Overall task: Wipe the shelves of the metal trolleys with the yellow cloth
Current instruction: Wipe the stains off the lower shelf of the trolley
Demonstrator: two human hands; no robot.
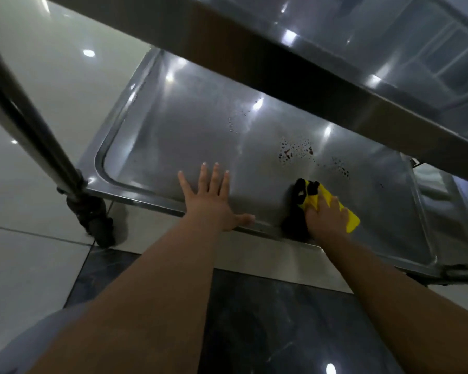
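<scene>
I look down at the lower shelf (189,125) of a metal trolley. My left hand (214,201) lies flat on the shelf near its front rim, fingers straight and spread. My right hand (326,215) grips the yellow cloth (353,220) with black patches, bunched and pressed onto the shelf at the front, right of the left hand. Dark specks and droplets (295,151) mark the steel just beyond the cloth.
The trolley's upper shelf (322,85) crosses overhead from upper left to right. A steel upright post (25,122) stands at left above a black castor wheel (95,220). Pale and dark floor tiles (268,319) lie below my arms.
</scene>
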